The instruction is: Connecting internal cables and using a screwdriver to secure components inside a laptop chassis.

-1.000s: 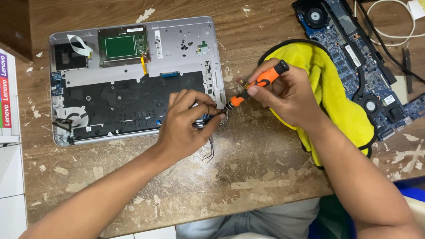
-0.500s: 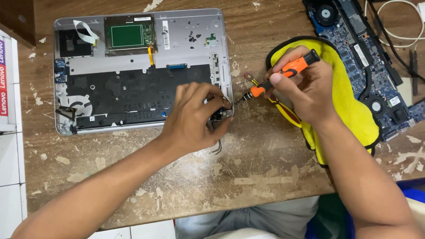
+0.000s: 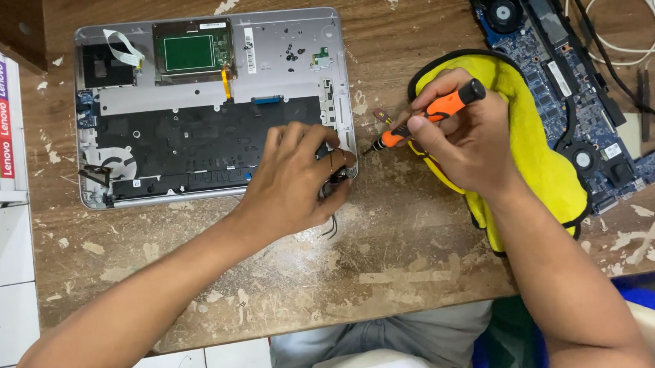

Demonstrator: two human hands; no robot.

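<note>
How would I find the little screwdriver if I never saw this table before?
Start at the big silver laptop shell lying opened up on the worn wooden table. Just right of it lies a bright yellow cloth, and the right hand rests over that cloth holding the screwdriver. It is the only thing with an orange handle and a black cap.

Orange-handled screwdriver (image 3: 433,114) tilted, tip beside the opened silver laptop base (image 3: 199,107) flat on the worn wooden table.

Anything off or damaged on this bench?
Yes: the wooden table has paint flaking off in pale patches. A bare blue circuit board lies loose beside the yellow cloth. The opened laptop shell looks intact.
</note>
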